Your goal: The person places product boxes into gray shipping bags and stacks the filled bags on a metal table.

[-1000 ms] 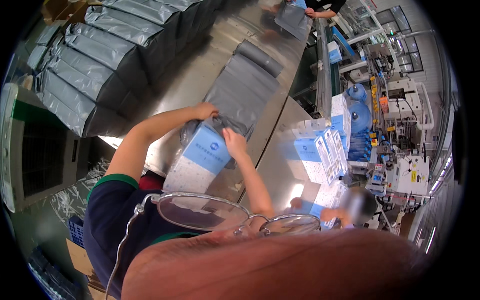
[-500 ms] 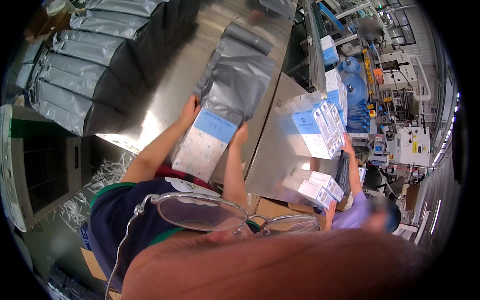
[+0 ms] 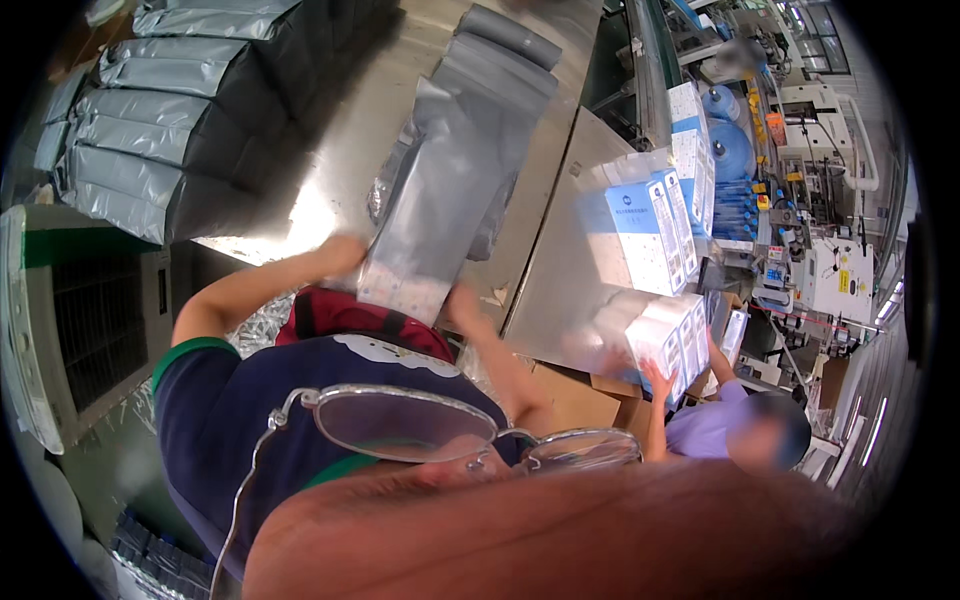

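A grey plastic bag (image 3: 430,190) lies on the metal table and covers most of a white package (image 3: 405,290) with small blue specks. Only the package's near end shows below the bag's mouth. At the left edge of that mouth my left hand (image 3: 343,256) is closed on the plastic, slightly blurred. On the other side my right hand (image 3: 462,306) grips the bag's right edge beside the package; its fingertips are partly hidden.
Filled grey bags (image 3: 165,125) stand in a row at the left. Blue-and-white packages (image 3: 645,235) sit on the right-hand table (image 3: 555,310), where a co-worker's hands (image 3: 660,380) hold more packages. A rolled grey bag end (image 3: 510,38) lies at the far end.
Both my hands have moved toward me, drawing the bag down over the package and hiding its blue band. The co-worker's hands have come nearer, now on the closer packages.
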The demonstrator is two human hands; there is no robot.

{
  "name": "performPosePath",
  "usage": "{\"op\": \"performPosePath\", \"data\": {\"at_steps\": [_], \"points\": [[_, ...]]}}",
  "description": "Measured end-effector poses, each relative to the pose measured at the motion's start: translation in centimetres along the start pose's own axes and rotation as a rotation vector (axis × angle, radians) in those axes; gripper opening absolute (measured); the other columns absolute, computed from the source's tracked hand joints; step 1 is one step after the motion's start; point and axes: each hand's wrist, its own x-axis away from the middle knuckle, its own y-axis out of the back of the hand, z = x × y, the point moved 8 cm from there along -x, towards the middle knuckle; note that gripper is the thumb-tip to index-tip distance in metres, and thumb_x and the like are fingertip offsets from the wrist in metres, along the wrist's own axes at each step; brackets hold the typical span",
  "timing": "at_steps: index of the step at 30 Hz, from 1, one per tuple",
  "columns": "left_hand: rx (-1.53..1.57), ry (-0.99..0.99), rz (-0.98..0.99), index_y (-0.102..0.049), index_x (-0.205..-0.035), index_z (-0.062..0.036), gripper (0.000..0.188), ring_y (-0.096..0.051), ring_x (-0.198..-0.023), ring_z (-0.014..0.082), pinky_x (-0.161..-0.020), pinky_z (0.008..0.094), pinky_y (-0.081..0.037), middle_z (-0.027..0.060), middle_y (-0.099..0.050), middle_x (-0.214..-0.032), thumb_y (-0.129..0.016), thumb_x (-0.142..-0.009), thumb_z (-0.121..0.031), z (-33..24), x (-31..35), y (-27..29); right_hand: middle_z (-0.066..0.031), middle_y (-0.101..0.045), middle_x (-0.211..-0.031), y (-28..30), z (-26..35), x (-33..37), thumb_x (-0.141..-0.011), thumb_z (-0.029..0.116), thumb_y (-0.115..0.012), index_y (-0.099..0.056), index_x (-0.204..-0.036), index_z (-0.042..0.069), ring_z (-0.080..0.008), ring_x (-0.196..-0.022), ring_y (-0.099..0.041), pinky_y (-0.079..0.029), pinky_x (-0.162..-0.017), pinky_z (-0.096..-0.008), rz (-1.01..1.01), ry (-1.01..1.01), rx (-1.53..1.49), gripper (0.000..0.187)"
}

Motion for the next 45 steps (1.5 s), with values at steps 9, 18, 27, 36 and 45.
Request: {"op": "performPosePath", "data": {"at_steps": [9,18,27,36,45], "points": [[0.643,0.041,-0.139,-0.047,-0.064,-0.0020,0.019,-0.045,-0.051,0.0282,-0.049,0.0351,-0.036,0.0161,-0.047,-0.057,-0.055,-0.069,-0.018,0.0,2.0,0.1,-0.0154,-0.057,-0.079,4.6,0.1,3.5,-0.067,0.022,-0.054,-0.058,-0.080,0.005,-0.0306,-0.076,-0.054,-0.041,-0.068,-0.0378,0.113,-0.005,-0.027,0.021],[1.267,0.222,-0.271,-0.052,-0.065,-0.0009,0.017,-0.045,-0.051,0.0059,-0.047,0.0195,-0.037,0.0004,-0.050,-0.055,-0.050,-0.077,-0.012,0.6,5.9,-2.3,-0.0062,-0.048,-0.063,9.2,12.2,1.8,-0.066,0.016,-0.062,-0.055,-0.074,0.003,-0.0174,-0.053,-0.048,-0.038,-0.047,-0.0259,-0.331,0.294,-0.700,0.016],[1.599,0.141,-0.104,-0.055,-0.075,-0.0007,0.012,-0.053,-0.059,0.0129,-0.059,0.0229,-0.042,0.0052,-0.056,-0.065,-0.047,-0.077,-0.009,0.6,5.4,-4.5,-0.0095,-0.046,-0.063,6.8,6.9,3.4,-0.069,0.012,-0.058,-0.052,-0.069,0.001,-0.0215,-0.055,-0.047,-0.036,-0.048,-0.0278,-0.562,0.104,-0.777,0.013],[-0.557,-0.737,-0.474,-0.046,-0.104,-0.0100,0.041,-0.027,-0.115,0.0198,-0.092,0.0473,-0.022,0.0065,-0.038,-0.118,-0.050,-0.064,-0.011,-5.8,5.2,6.7,-0.0041,-0.049,-0.072,10.7,2.6,7.8,-0.066,0.012,-0.052,-0.039,-0.112,0.014,-0.0198,-0.064,-0.049,-0.040,-0.055,-0.0306,-0.353,0.437,0.199,0.048],[0.908,-0.036,-0.681,-0.053,-0.063,0.0039,0.032,-0.049,-0.068,0.0164,-0.062,0.0253,-0.038,0.0035,-0.051,-0.056,-0.047,-0.079,-0.023,2.1,-0.2,9.9,-0.0079,-0.046,-0.056,16.2,-1.5,2.9,-0.070,0.008,-0.050,-0.054,-0.067,0.004,-0.0210,-0.056,-0.047,-0.036,-0.049,-0.0290,-0.737,0.243,-0.580,0.006]]}}
